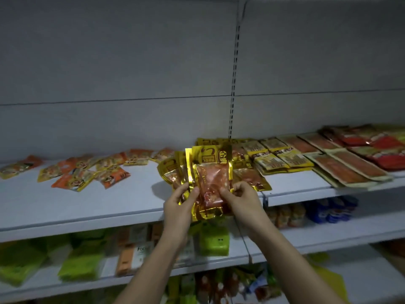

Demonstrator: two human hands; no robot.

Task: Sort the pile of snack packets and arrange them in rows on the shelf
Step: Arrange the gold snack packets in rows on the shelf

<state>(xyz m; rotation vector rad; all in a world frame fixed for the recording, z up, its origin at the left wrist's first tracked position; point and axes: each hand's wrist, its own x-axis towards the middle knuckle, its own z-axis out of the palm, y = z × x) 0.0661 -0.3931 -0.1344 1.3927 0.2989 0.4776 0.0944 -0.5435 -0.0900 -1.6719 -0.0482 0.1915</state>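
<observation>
Both the left hand and the right hand grip a fan of gold packets above the shelf. To the right, packets lie in neat rows; the orange pile on the left looks unsorted, so I'd judge it roughly half done.

Two hands, four shelves

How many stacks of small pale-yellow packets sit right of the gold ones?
4 pale-yellow stacks in a two-by-two block: back left, back right, front left, front right. Each top packet may hide others beneath.
</observation>
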